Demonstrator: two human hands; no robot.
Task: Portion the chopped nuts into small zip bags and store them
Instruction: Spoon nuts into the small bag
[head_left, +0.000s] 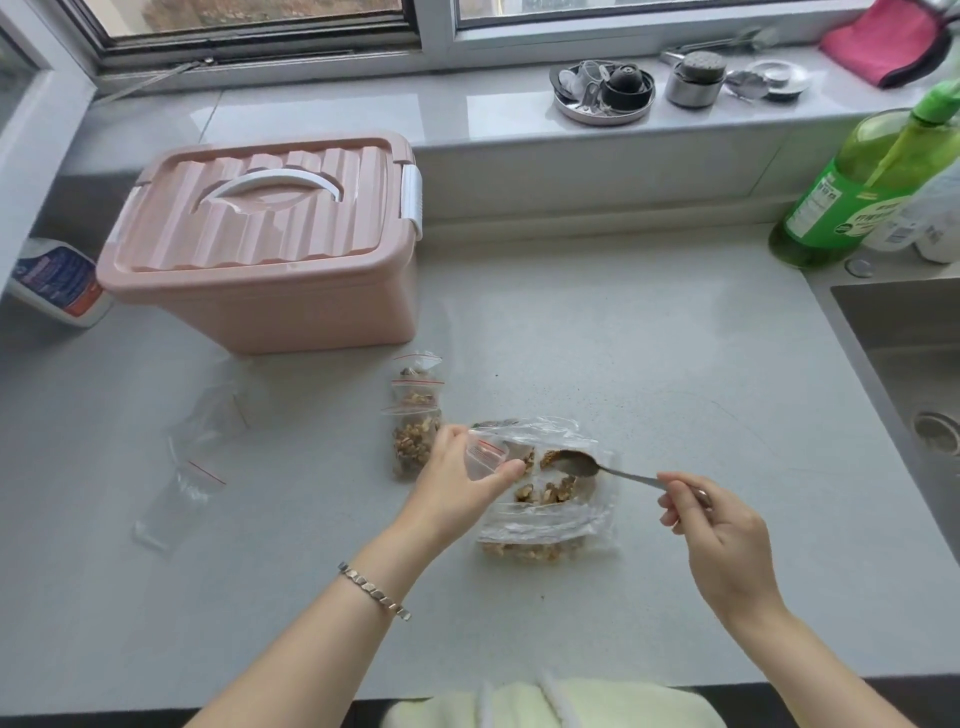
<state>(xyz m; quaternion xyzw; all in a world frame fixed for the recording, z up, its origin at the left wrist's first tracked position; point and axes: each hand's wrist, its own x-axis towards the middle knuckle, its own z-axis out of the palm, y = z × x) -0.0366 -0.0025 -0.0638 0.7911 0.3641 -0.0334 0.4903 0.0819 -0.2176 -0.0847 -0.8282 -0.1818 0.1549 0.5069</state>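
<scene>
left hand pinches small bag | right hand fingers curled, gripping spoon handle | spoon bowl over nuts

shiny metal spoon, clear glossy plastic bags, matt speckled counter.

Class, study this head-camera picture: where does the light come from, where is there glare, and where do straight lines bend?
Head view: daylight enters through the window at the top; glare whitens the sill and washes out the empty zip bags on the left; wide-angle distortion bows the sink rim near the edge; shadows on the counter are faint; the spoon looks slightly soft.
</scene>
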